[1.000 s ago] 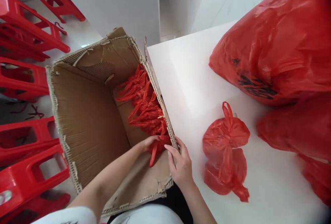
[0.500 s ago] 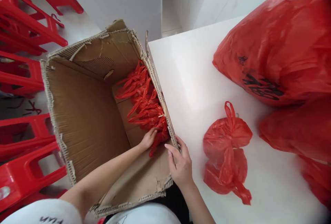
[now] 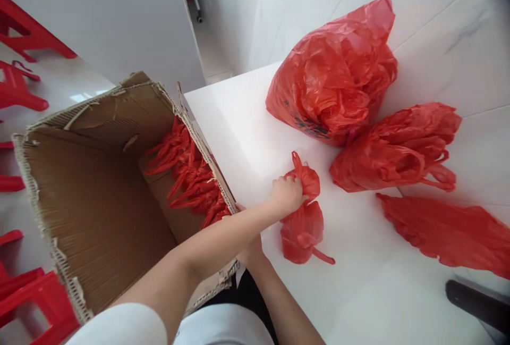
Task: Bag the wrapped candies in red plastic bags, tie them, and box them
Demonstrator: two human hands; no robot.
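My left hand point(image 3: 287, 196) reaches across to the white table point(image 3: 350, 292), its fingers curled on a small knotted red plastic bag point(image 3: 311, 181). Touching that bag is a second small red bag point(image 3: 302, 233), its tied end trailing to the right. Under my left forearm, my right hand point(image 3: 251, 249) grips the near right edge of a torn-topped cardboard box point(image 3: 99, 207); the forearm hides part of its fingers. Several knotted red bags point(image 3: 191, 175) stand in a row inside the box along its right wall.
A big full red bag point(image 3: 334, 79) with black print stands at the table's back, beside a bundle of red bags point(image 3: 394, 148). A flat red bag point(image 3: 446, 228) and a dark bar-like object point(image 3: 478, 302) lie at the right. Red plastic stools point(image 3: 35, 302) stand left of the box.
My left hand has left the bags inside the box and moved right to a small bag on the table. My right hand stays at the box edge. The view has swung right.
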